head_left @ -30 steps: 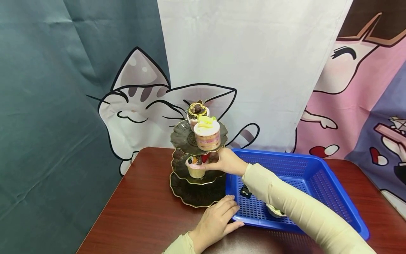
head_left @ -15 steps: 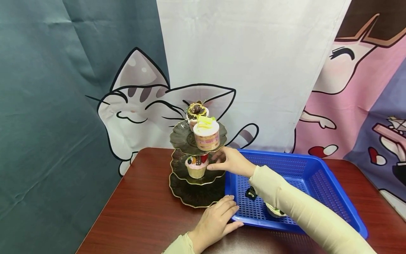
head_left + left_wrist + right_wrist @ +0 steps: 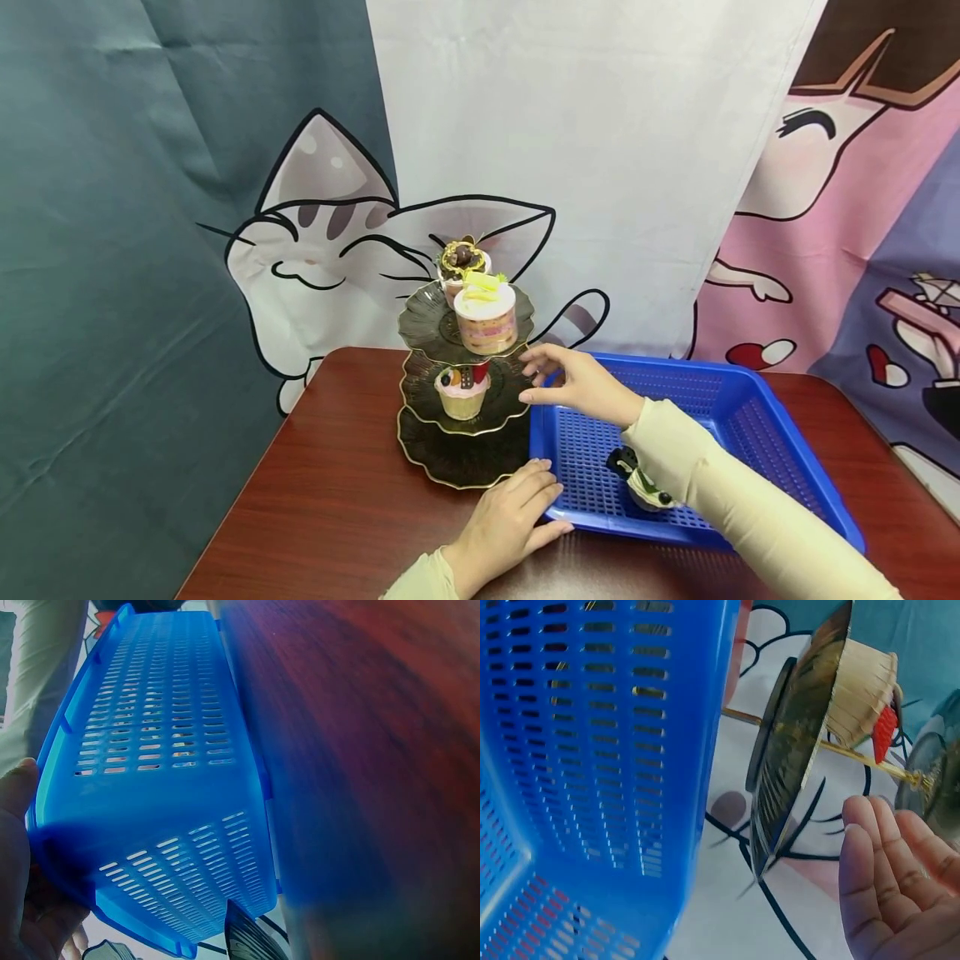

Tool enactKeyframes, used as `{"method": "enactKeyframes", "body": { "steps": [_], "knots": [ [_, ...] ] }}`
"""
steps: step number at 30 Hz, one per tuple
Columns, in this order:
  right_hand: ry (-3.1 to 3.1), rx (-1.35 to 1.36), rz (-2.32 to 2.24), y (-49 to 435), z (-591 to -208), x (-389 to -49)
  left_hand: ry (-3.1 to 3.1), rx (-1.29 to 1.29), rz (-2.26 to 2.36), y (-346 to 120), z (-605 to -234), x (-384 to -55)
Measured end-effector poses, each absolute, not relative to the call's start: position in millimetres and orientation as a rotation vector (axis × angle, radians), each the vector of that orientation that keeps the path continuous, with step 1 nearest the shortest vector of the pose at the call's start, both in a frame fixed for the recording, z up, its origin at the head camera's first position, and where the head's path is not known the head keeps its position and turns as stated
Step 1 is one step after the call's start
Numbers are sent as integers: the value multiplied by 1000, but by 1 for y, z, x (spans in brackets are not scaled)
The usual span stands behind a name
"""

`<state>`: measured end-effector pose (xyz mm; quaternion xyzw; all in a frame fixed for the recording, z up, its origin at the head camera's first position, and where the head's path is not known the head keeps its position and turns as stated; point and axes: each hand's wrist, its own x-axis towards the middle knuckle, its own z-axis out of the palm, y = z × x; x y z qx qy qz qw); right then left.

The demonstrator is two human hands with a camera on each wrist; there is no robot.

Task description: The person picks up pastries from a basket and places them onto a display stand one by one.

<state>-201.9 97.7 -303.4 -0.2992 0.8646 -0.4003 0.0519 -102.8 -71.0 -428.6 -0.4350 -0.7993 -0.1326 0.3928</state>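
My right hand [image 3: 581, 387] is held beside the middle tier of a dark three-tier cake stand [image 3: 420, 396], its fingers loosely bent and holding nothing. On that tier sits a pink-topped cupcake [image 3: 461, 404] with fruit and a chocolate piece; its red strawberry [image 3: 885, 735] shows in the right wrist view. My left hand [image 3: 506, 525] holds the near left corner of a blue plastic basket [image 3: 600, 527], fingers over one side and thumb along the front. Inside the basket lies a white-topped cupcake [image 3: 647, 493] with a dark decoration, partly behind the right sleeve.
Two more desserts stand on the top tier: a layered cake cup [image 3: 486, 329] with yellow topping and a chocolate-topped cup [image 3: 459, 260] behind it. The stand's bottom tier [image 3: 450, 458] is close against the basket's left side. A printed cloth [image 3: 585, 167] hangs behind the reddish table [image 3: 322, 467].
My right hand has let go of the pink-topped cupcake on the middle tier and drawn back to the right. More of the cupcake in the basket shows. My left hand stays on the corner.
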Motion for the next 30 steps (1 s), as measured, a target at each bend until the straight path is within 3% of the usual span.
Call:
{"method": "enactKeyframes", "body": {
  "steps": [30],
  "knots": [
    [2821, -983, -996, 167, -319, -167, -2050, -1100, -355, -70, -427, -103]
  ]
}}
